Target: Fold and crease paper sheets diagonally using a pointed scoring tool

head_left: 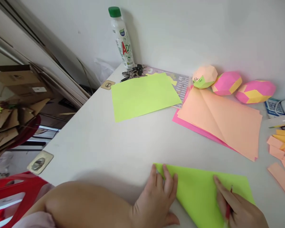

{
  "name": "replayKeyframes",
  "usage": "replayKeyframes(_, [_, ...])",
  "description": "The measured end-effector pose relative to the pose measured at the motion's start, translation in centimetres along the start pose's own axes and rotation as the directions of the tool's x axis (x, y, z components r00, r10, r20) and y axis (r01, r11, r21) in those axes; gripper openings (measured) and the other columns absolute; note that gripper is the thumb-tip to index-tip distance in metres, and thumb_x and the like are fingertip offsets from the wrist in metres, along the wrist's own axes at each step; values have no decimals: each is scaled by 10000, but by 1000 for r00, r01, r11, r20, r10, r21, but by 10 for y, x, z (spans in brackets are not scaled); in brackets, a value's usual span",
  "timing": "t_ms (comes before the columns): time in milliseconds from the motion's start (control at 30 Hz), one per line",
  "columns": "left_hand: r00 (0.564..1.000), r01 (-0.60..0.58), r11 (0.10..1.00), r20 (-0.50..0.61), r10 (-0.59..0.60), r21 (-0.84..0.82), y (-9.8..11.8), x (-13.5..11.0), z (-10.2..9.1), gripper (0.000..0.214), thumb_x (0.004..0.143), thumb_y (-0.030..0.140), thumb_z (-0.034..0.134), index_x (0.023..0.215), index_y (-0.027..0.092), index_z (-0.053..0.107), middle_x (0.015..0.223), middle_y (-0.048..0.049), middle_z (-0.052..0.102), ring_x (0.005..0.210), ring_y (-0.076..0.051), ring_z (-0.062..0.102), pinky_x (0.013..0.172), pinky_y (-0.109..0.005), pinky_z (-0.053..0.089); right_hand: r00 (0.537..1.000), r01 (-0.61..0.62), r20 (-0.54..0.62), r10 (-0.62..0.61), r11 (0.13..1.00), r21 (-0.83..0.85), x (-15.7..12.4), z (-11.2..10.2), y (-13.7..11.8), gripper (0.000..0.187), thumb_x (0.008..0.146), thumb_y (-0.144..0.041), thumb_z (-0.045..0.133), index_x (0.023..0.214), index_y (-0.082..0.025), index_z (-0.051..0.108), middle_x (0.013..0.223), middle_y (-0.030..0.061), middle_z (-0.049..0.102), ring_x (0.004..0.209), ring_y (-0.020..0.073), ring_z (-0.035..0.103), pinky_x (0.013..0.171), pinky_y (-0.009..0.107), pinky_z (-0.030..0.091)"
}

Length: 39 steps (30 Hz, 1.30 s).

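Note:
A lime green sheet of paper, folded into a triangle, lies on the white table near its front edge. My left hand rests flat on the sheet's left corner with the fingers stretched out. My right hand presses on the sheet's right part, fingers closed round a thin red pen or pencil.
A second green sheet lies further back. To its right is a stack of orange and pink sheets. Three paper polyhedra stand by the wall. A bottle and keys sit at the back. Orange paper scraps lie far right.

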<state>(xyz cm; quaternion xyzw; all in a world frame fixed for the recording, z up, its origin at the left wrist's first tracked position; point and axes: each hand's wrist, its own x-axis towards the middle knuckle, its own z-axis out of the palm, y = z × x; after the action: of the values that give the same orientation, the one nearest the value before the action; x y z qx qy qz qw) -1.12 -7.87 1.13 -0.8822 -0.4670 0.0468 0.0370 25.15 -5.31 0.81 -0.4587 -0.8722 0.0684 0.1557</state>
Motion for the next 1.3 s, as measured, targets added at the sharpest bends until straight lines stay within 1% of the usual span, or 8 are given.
replayKeyframes(233, [999, 23, 1000, 35, -23, 7, -3, 1, -5, 972, 655, 864, 408, 1317, 161, 515, 1200, -201, 574, 850, -331, 613, 1018, -576, 182, 1000, 6, 18, -5, 1000, -9, 2, 0, -2, 701, 820, 4, 315, 1476, -228, 229, 494, -90, 499, 367, 54, 461, 441, 127, 439])
replayKeyframes(467, [993, 20, 999, 112, -23, 24, -6, 0, -6, 1039, 635, 876, 411, 1341, 117, 482, 1184, -234, 563, 830, -330, 609, 979, -584, 278, 999, -48, -12, 48, 999, 12, 1, 0, -10, 756, 773, 59, 313, 1458, -256, 270, 494, -93, 502, 387, 73, 443, 441, 156, 417])
replayKeyframes(567, [991, 4, 999, 133, -8, 37, -7, 1, -6, 1045, 630, 869, 435, 1340, 104, 480, 1174, -236, 559, 842, -329, 598, 966, -569, 316, 997, -69, -18, 69, 997, 27, 1, 1, -13, 734, 753, 66, 325, 1430, -219, 328, 509, -87, 525, 402, 83, 443, 437, 176, 396])
replayKeyframes(767, [991, -31, 998, 135, 23, 56, -12, 5, -7, 954, 668, 812, 494, 1290, 90, 537, 1130, -216, 577, 819, -299, 583, 909, -514, 393, 992, -126, 12, 126, 990, 65, -2, 3, -14, 656, 694, 74, 359, 1296, -148, 498, 513, -74, 565, 420, 84, 461, 442, 192, 370])
replayKeyframes(967, [984, -79, 993, 168, 64, 84, -13, 7, -11, 850, 702, 745, 549, 1261, 106, 568, 1159, -200, 569, 825, -293, 577, 835, -487, 433, 969, -229, 113, 221, 971, 63, -3, 4, -18, 584, 713, 48, 414, 1251, -132, 552, 535, -57, 607, 462, 99, 505, 483, 209, 394])
replayKeyframes(1067, [985, -80, 994, 158, 69, 71, -13, 7, -12, 846, 700, 738, 561, 1255, 101, 574, 1165, -192, 573, 868, -306, 568, 843, -484, 428, 958, -260, 139, 249, 963, 69, -4, 5, -19, 622, 696, 40, 407, 1277, -143, 533, 558, -49, 633, 475, 110, 518, 495, 217, 403])
replayKeyframes(1167, [988, -86, 995, 129, 80, 41, -14, 4, -9, 926, 664, 791, 533, 1261, 84, 568, 1139, -185, 592, 940, -330, 544, 856, -482, 424, 954, -278, 139, 265, 957, 88, -5, 6, -20, 616, 705, 33, 416, 1280, -155, 535, 568, -49, 644, 479, 117, 528, 505, 223, 409])
replayKeyframes(1300, [993, -118, 992, 8, 118, 31, -17, -1, 1, 1064, 588, 874, 482, 1249, 44, 571, 1255, -210, 550, 1184, -385, 430, 1015, -496, 311, 951, -290, 144, 275, 953, 94, -4, 6, -21, 584, 706, 41, 450, 1254, -132, 555, 560, -57, 642, 482, 122, 540, 518, 231, 416])
